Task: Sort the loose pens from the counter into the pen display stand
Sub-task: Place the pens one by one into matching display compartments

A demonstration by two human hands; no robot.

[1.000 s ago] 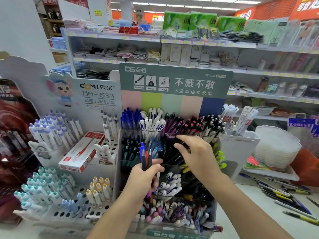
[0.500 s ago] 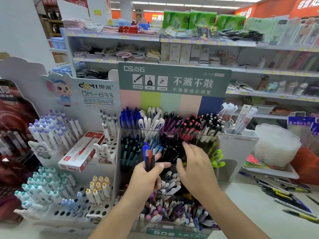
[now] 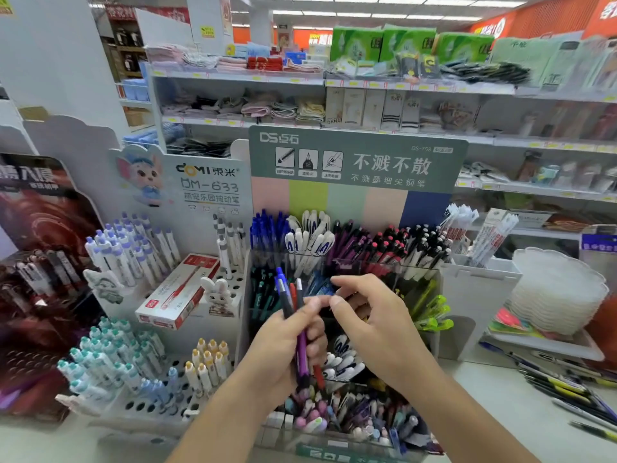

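My left hand (image 3: 283,349) grips a bundle of pens (image 3: 284,290) upright, with blue, black, red and purple barrels, in front of the clear tiered pen display stand (image 3: 367,265). My right hand (image 3: 374,322) hovers just right of the bundle's upper part. Its fingers are loosely bent, its thumb tip is close to my left thumb, and nothing is between its fingers. The stand's rows hold blue, white, purple, red-capped, black and green pens. Several loose pens (image 3: 567,389) lie on the counter (image 3: 494,416) at the right.
A white stand with pastel pens (image 3: 200,182) sits left of the display, with a red-and-white pen box (image 3: 177,295) lying on it. A stack of white trays (image 3: 557,295) stands at the right. Stocked store shelves (image 3: 400,85) fill the background.
My right hand has drawn back from the stand's middle row, moving down and left to the bundle. My left hand has lifted the bundle slightly.
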